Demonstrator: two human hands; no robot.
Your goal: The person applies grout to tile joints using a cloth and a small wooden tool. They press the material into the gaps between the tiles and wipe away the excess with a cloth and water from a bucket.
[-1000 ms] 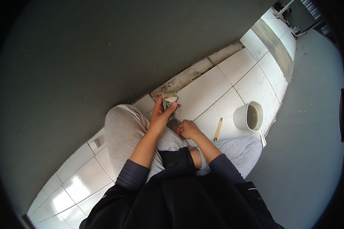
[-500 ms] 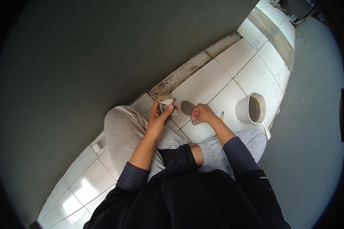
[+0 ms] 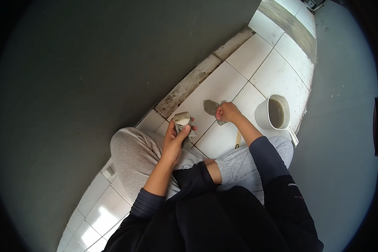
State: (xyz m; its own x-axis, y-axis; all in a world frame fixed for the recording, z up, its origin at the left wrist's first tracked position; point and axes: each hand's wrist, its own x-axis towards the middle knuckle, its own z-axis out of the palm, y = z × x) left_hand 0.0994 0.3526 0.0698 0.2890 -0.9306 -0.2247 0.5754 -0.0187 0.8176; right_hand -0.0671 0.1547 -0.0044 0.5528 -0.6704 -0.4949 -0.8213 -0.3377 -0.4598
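Observation:
My left hand (image 3: 174, 138) is wrapped round a small off-white piece with a brownish top (image 3: 182, 119); its exact kind is unclear. A crumpled grey cloth (image 3: 192, 133) lies under and around that piece in the same hand. To the right, the fingers of my right hand (image 3: 229, 112) are pinched on a second limp grey cloth (image 3: 211, 107), held low over the tiles. Whether that cloth touches the floor I cannot tell. Between my right forearm and my leg, a slim yellowish tool (image 3: 238, 140) lies on the floor, partly covered by the arm.
A white dipper (image 3: 261, 114) of murky grey-brown water stands at the right, its handle (image 3: 295, 137) pointing toward my knee. A dark grey wall (image 3: 113, 63) rises at the left above a stained, chipped ledge (image 3: 189, 86). Another grey wall (image 3: 340, 126) borders the right side.
My right hand has moved farther out with its cloth, and my left hand has come a little nearer with the piece. More of the yellowish tool shows. The view has shifted slightly.

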